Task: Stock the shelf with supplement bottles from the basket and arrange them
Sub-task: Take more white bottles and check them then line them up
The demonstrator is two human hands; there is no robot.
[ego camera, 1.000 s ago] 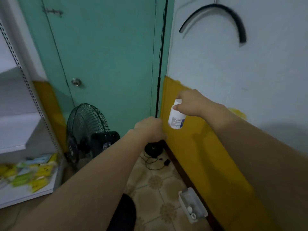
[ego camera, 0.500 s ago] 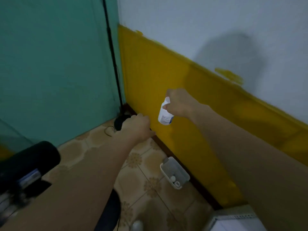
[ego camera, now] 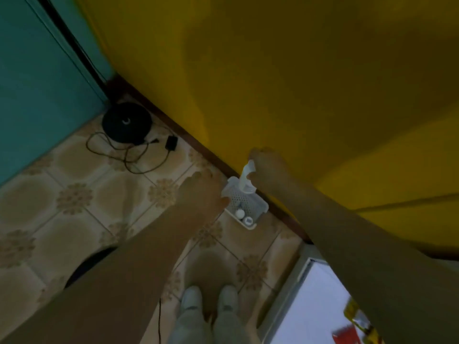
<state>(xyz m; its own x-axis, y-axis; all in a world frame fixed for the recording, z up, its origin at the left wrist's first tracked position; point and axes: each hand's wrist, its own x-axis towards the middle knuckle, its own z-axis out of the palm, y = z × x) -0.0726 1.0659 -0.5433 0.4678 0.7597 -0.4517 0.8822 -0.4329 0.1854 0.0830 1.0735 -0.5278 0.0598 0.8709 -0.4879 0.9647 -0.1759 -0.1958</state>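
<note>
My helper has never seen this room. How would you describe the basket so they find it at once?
Follow the yellow wall down to its dark skirting. The basket sits on the tiled floor beside it. It is white and perforated, unlike the round black base in the corner.

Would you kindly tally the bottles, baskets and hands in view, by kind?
Bottles: 3, one in the right hand, two in the basket
Baskets: 1
Hands: 2, the left hand holding nothing
Total: 6
</note>
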